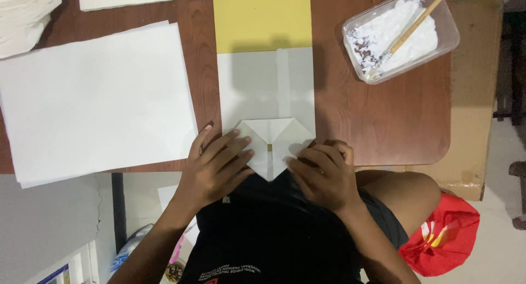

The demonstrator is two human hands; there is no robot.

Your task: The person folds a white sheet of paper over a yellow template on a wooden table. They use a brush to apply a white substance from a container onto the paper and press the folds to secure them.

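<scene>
**2 hands pressing a folded white paper at the worktop's near edge**

2 corners of the folded white paper (267,106) are lying turned in to form a downward point, and that point is hanging just over the near edge of the brown worktop (383,119). The paper is sitting in the middle of the worktop, straight in front of the person, with a narrow folded strip running up its right half.

The left hand (216,166) is lying flat on the left flap, its grip spread, fingers stretched out and pressing down on the paper. The right hand (323,171) is resting on the right flap with its fingers curled and bunched together, knuckles up, pressing the fold rather than pinching it.

A yellow sheet (262,18) is lying under the far end of the white paper, touching it. To the left, a stack of large white sheets (93,97) is covering much of the worktop and overhanging its near edge. At the far right, a clear plastic tub (449,34) is holding white paste, and a wooden-handled brush (411,27) is leaning inside it. Below the worktop, a red bag (441,237) is lying on the floor beside the person's knee.
</scene>
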